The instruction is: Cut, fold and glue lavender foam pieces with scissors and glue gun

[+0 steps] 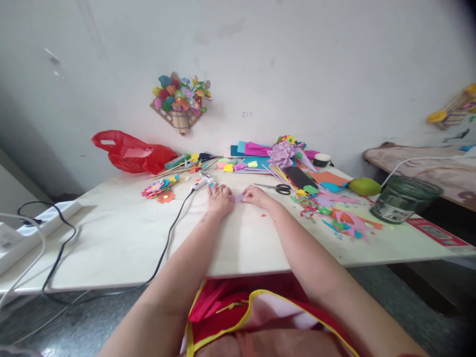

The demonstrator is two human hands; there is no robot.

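Observation:
A small light purple piece (pixel 238 198) lies between my two hands at the middle of the white table (pixel 238 248). My left hand (pixel 220 199) rests on the table, its fingers closed over the piece's left end. The right end is pinched by the fingers of my right hand (pixel 255 195). Just beyond my left hand is a white glue gun (pixel 201 182) with a black cord. Scissors (pixel 282 189) with dark handles lie to the right of my right hand.
Foam flowers (pixel 163 189) and a red bag (pixel 136 153) are at the left, a power strip (pixel 44 225) at the far left. Coloured scraps (pixel 349 223), a phone (pixel 297 177), a green fruit (pixel 364 187) and a glass jar (pixel 399 201) stand or lie at the right.

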